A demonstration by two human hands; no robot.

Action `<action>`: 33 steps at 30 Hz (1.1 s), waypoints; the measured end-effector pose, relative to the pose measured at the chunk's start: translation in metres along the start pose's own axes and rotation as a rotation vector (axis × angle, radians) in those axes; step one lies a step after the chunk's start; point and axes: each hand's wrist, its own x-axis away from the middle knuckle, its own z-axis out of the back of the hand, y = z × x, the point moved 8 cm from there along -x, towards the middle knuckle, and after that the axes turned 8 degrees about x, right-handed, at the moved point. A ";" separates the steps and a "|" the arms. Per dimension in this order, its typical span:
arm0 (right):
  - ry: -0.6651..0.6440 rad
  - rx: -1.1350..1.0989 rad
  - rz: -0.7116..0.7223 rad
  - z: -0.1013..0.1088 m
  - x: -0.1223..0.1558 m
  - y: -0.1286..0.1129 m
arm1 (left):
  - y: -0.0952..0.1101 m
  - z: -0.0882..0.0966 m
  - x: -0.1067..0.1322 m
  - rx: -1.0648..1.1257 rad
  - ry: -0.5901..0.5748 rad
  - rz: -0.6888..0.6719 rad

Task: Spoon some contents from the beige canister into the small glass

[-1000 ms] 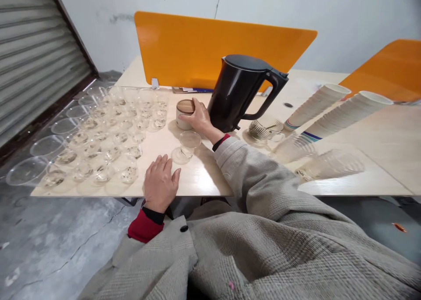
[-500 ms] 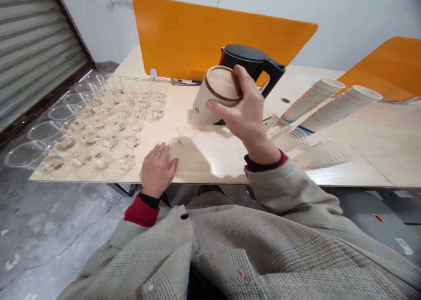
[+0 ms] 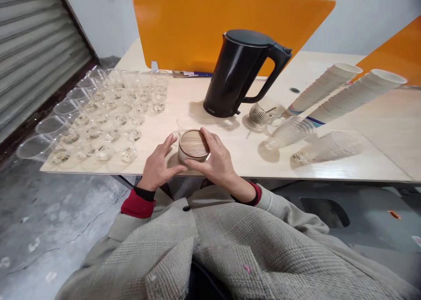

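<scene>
A white jar with a wooden lid [image 3: 193, 144] stands on the pale table [image 3: 329, 159] near its front edge. My right hand [image 3: 215, 159] is wrapped round the jar's right side, thumb and fingers at the lid's rim. My left hand [image 3: 158, 165] cups the jar's left side, fingers curved against it. Just behind the jar stands a clear empty plastic cup [image 3: 186, 123]. A black electric kettle [image 3: 240, 74] stands farther back.
Several clear plastic cups [image 3: 98, 111] with small bits inside fill the table's left part. At right lie stacks of paper cups [image 3: 332, 96] and clear cups [image 3: 309, 144] on their sides. Orange dividers [image 3: 197, 28] stand behind; a roller shutter is at left.
My right hand lifted the jar from beside the kettle, carried it through the air and set it down near the front edge. My left hand moved onto its side.
</scene>
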 end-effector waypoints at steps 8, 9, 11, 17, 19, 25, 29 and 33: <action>-0.005 0.079 0.043 0.003 -0.003 -0.012 | 0.004 -0.017 -0.007 -0.046 -0.020 0.081; -0.012 0.090 0.044 0.004 -0.005 -0.013 | 0.006 -0.018 -0.007 -0.023 -0.015 0.080; -0.038 0.107 0.049 0.002 -0.010 -0.015 | 0.009 -0.021 -0.009 0.015 0.003 0.069; -0.033 0.132 0.058 -0.004 -0.014 -0.021 | 0.009 -0.021 -0.010 -0.039 0.060 0.069; -0.021 0.123 0.057 -0.004 -0.013 -0.022 | 0.009 -0.019 -0.010 -0.075 0.065 0.071; -0.018 0.098 0.038 -0.003 -0.014 -0.024 | 0.006 -0.018 -0.010 -0.126 0.067 0.073; -0.040 0.006 -0.004 0.000 -0.018 -0.022 | 0.003 -0.018 -0.010 -0.128 0.071 0.134; -0.023 -0.174 -0.050 0.008 -0.021 -0.012 | 0.007 -0.016 -0.010 -0.082 0.063 0.131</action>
